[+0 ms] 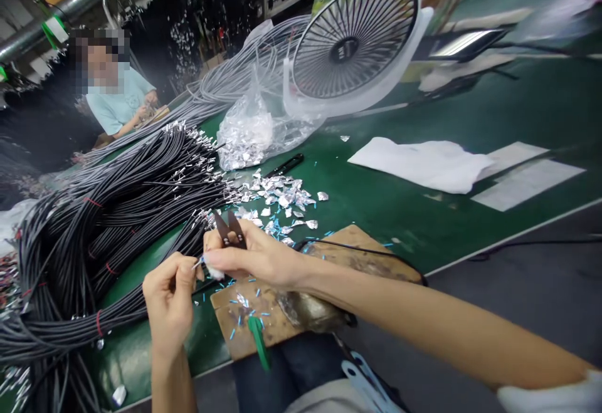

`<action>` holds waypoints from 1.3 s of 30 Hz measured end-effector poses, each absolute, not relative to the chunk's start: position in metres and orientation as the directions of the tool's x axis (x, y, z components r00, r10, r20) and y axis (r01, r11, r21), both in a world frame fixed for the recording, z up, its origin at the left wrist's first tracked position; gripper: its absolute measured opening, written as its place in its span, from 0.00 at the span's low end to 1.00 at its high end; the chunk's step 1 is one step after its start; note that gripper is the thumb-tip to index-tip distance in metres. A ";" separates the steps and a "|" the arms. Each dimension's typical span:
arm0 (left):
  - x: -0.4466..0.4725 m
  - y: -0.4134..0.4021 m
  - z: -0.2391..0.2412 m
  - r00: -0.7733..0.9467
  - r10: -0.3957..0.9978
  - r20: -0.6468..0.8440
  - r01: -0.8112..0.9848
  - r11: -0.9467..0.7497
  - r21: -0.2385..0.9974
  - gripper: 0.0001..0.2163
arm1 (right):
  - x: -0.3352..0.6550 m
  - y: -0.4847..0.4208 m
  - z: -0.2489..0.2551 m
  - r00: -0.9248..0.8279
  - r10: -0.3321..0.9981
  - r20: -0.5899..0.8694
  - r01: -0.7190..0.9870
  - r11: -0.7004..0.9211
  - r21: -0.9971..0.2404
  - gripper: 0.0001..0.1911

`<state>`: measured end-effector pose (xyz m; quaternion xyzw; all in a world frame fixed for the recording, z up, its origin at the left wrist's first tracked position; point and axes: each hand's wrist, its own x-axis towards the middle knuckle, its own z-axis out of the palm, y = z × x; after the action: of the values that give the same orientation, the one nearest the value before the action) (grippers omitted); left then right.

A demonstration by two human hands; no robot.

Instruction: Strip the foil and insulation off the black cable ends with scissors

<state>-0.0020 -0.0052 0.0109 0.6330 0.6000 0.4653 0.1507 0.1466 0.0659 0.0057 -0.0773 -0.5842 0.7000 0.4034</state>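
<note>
My left hand (170,297) is closed in a pinch on the thin stripped wire end (198,263) of a cable, whose black body is mostly hidden by my hands. Against that wire end press the thumb and finger of my right hand (256,255), which also grips small snips (229,230) with dark blades pointing up, away from the wire. A bit of white material (215,271) shows at my right fingertips. Below lies a worn wooden board (230,306) scattered with blue wire scraps. Thick bundles of black cables (155,181) with silvery stripped ends lie to the left.
Foil scraps (285,193) lie beyond my hands, near a clear plastic bag (254,128) and a black pen-like tool (285,165). A fan (352,49) stands behind. White cloth (418,162) lies right; a green clamp (259,342) sits on the board's near edge. A person (117,103) sits far left.
</note>
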 end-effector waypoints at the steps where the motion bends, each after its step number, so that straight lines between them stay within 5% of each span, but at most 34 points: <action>1: -0.002 -0.005 0.010 -0.167 0.893 0.418 0.617 -0.236 0.751 0.17 | 0.146 0.065 0.006 -0.622 0.699 0.352 -0.447 0.052 -0.893 0.14; 8: 0.004 -0.007 0.010 -0.233 0.838 0.493 0.666 -0.231 0.709 0.15 | 0.149 0.065 0.006 -0.421 0.749 0.511 -0.210 0.468 -0.859 0.14; 14: 0.007 -0.007 0.004 -0.245 0.858 0.451 0.710 -0.158 0.687 0.11 | 0.151 0.063 -0.002 -0.333 0.465 0.820 0.077 0.880 -0.468 0.14; 17: 0.007 -0.007 0.006 -0.213 0.869 0.446 0.724 -0.166 0.670 0.12 | 0.152 0.062 0.001 -0.357 0.570 0.740 -0.010 0.789 -0.614 0.14; 20: 0.006 -0.007 0.009 -0.159 0.865 0.476 0.695 -0.244 0.676 0.14 | 0.150 0.062 0.007 -0.518 0.740 0.429 -0.332 0.289 -0.898 0.13; 23: 0.008 -0.007 0.007 -0.153 0.838 0.524 0.666 -0.305 0.681 0.10 | 0.146 0.060 0.010 -0.627 0.754 0.198 -0.465 -0.158 -0.871 0.12; 26: 0.010 -0.008 0.004 -0.166 0.817 0.552 0.655 -0.327 0.681 0.08 | 0.143 0.057 0.010 -0.602 0.791 0.105 -0.523 -0.293 -0.800 0.13; 33: 0.007 -0.008 0.007 -0.195 0.831 0.521 0.634 -0.298 0.713 0.11 | 0.163 0.078 0.017 -0.357 0.930 0.086 -0.694 -0.203 -0.691 0.15; 36: 0.007 -0.008 0.007 -0.224 0.827 0.516 0.626 -0.283 0.726 0.11 | 0.167 0.080 0.017 -0.412 0.904 0.116 -0.504 -0.119 -0.856 0.17; 39: 0.009 -0.007 0.007 -0.216 0.831 0.513 0.653 -0.268 0.709 0.11 | 0.162 0.072 0.013 -0.537 0.787 0.303 -0.226 0.212 -0.951 0.16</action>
<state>0.0093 -0.0068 0.0072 0.6199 0.5984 0.4996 0.0893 0.1624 0.0718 0.0130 -0.2159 -0.6490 0.5895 0.4297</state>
